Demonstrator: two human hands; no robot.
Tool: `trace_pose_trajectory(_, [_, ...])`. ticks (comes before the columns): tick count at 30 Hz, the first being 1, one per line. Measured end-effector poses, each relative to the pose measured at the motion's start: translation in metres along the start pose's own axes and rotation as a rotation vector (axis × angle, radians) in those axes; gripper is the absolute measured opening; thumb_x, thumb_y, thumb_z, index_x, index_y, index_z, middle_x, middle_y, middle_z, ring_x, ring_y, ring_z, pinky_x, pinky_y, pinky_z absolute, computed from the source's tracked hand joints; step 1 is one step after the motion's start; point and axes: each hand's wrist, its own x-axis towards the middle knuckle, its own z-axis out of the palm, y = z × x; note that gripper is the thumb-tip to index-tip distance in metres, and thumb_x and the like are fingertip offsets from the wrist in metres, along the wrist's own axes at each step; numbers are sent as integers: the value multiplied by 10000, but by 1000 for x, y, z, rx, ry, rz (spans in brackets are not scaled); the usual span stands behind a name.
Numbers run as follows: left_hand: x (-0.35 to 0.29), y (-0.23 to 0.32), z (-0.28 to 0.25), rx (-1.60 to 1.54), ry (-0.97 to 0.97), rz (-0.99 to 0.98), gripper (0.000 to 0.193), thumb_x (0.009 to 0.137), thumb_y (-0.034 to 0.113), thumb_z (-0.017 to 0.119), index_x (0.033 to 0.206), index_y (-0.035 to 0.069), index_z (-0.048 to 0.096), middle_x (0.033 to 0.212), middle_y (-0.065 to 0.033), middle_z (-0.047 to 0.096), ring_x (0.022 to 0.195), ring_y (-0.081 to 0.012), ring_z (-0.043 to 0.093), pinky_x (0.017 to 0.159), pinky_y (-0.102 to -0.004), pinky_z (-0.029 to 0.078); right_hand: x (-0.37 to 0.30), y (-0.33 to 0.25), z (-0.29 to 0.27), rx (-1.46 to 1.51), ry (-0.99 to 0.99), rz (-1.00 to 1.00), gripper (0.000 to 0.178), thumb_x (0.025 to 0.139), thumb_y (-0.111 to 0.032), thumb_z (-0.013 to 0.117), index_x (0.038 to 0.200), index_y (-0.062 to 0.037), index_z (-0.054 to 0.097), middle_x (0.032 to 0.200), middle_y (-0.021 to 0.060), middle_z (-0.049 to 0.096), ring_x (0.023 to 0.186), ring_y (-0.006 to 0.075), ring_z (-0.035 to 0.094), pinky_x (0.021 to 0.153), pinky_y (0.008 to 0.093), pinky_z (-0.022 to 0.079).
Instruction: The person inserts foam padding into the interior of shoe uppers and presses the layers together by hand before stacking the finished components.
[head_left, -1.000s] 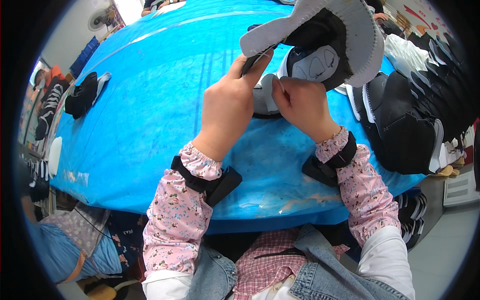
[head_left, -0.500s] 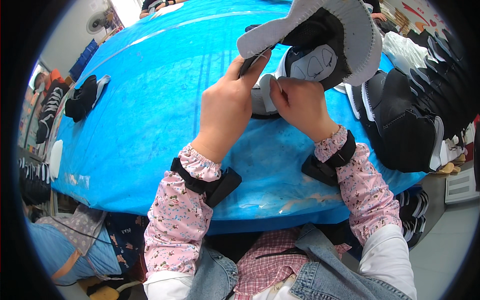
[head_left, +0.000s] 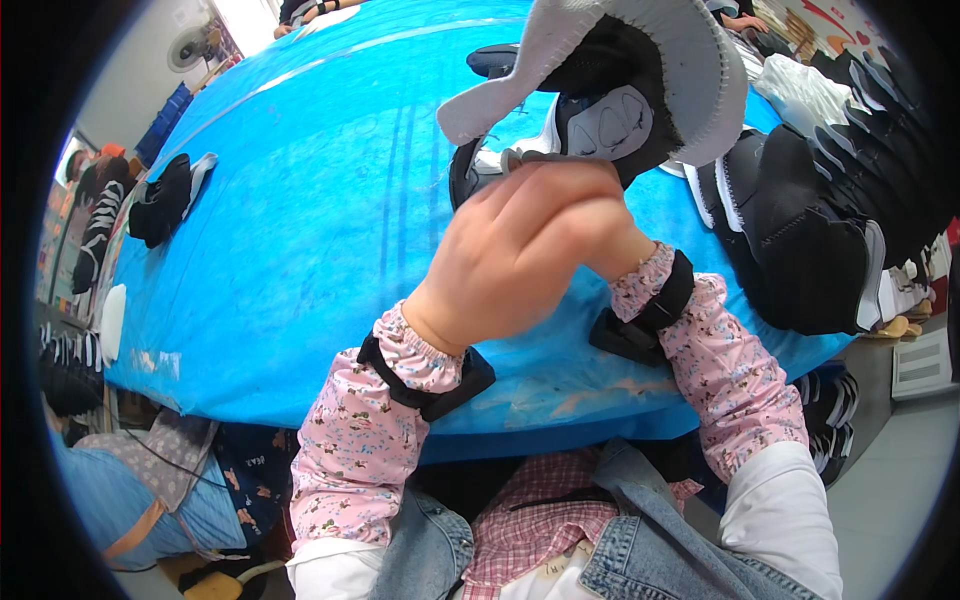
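Note:
A black shoe upper (head_left: 690, 60) with a broad white stitched margin is held up over the table, its opening and pale patterned lining in sight. My left hand (head_left: 510, 245) is closed at its near edge, crossing in front of my right hand. What its fingertips grip is hidden. My right hand (head_left: 610, 235) is closed on the upper's near edge, and the left hand covers most of its fingers. To the left of both hands, a free white flap (head_left: 475, 112) of the upper sticks out.
Blue sheeting covers the table (head_left: 290, 200). Black shoe uppers (head_left: 800, 230) are stacked at the right beside a white plastic bag (head_left: 805, 90). One black shoe (head_left: 170, 200) stands at the left. Another person (head_left: 170, 490) is at the lower left, and another person's hand (head_left: 745, 22) rests at the far right.
My left hand has left the flap and moved right and down, across my right hand. The upper has shifted slightly left, in my right hand's grip.

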Motion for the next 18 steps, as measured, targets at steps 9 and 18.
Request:
trace_pose_trajectory(9, [-37, -42, 24, 205, -124, -468, 592, 752, -73, 493, 1321, -44, 330, 1231, -269, 459, 1135, -391, 465, 985, -398, 365, 11, -17, -7, -383, -150, 19, 141, 772, -130, 576, 660, -46, 558, 536, 111, 545, 493, 273, 568, 472, 359, 440])
trace_pose_trajectory(18, [-31, -45, 19, 184, -133, -509, 548, 723, 11, 625, 1239, -38, 447, 1155, -233, 538, 1049, -361, 535, 896, -386, 434, 11, -15, -12, -412, -154, -73, 156, 794, -142, 563, 674, -42, 558, 535, 106, 533, 496, 277, 563, 463, 348, 434])
